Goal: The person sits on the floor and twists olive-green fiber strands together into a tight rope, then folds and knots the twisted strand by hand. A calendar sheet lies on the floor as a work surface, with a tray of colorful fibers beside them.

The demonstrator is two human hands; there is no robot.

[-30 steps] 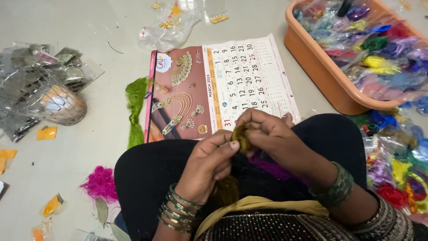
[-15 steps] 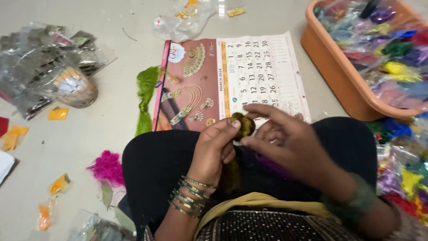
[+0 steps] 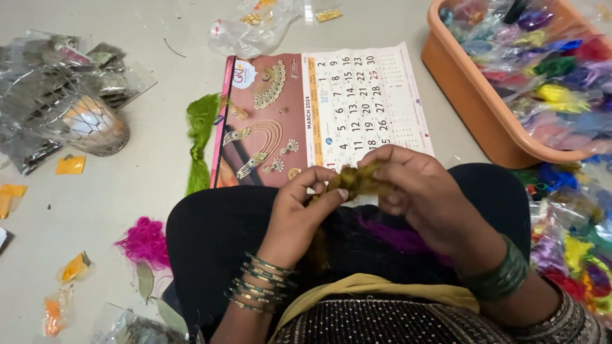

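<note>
I hold the olive-yellow thread tuft (image 3: 358, 180) over my lap, pinched between the fingers of my left hand (image 3: 299, 213) and my right hand (image 3: 417, 194), and I judge it half shaped, with many tufts waiting in the orange tub (image 3: 465, 102).

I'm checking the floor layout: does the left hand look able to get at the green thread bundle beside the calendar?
Probably yes: the green thread bundle lies uncovered on the floor ahead of the left hand, though both hands now pinch an olive tuft.
</note>
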